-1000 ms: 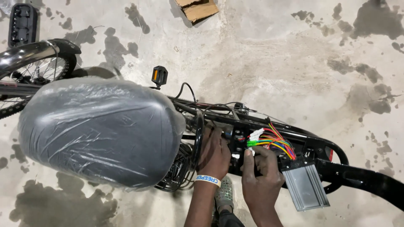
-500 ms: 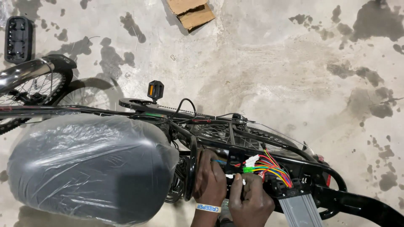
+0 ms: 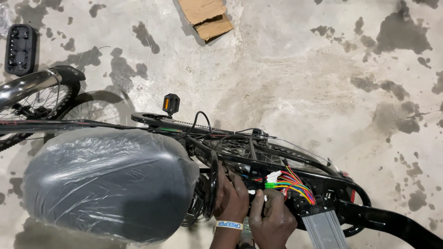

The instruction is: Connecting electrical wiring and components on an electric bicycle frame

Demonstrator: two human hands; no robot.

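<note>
A black bicycle lies below me, its saddle (image 3: 110, 184) wrapped in clear plastic. My left hand (image 3: 230, 196), with a white wristband, curls its fingers over the black frame (image 3: 240, 162) beside the rear wheel (image 3: 258, 148). Touching it, my right hand (image 3: 273, 219) pinches a small white connector (image 3: 252, 192) at the end of a bundle of coloured wires (image 3: 293, 184). The wires run to a ribbed silver controller box (image 3: 323, 230), just right of my right hand.
A pedal (image 3: 170, 103) with an orange reflector sticks up from the crank. The other wheel and its fender (image 3: 41, 85) are at the left. On the stained concrete floor lie a cardboard piece (image 3: 207, 16) and a black plate (image 3: 20, 48). A black tube (image 3: 392, 223) runs to the lower right.
The bicycle and my hands now sit lower in view. Both hands stay at the wire bundle and have drawn closer together; the right hand has come in toward the white connector.
</note>
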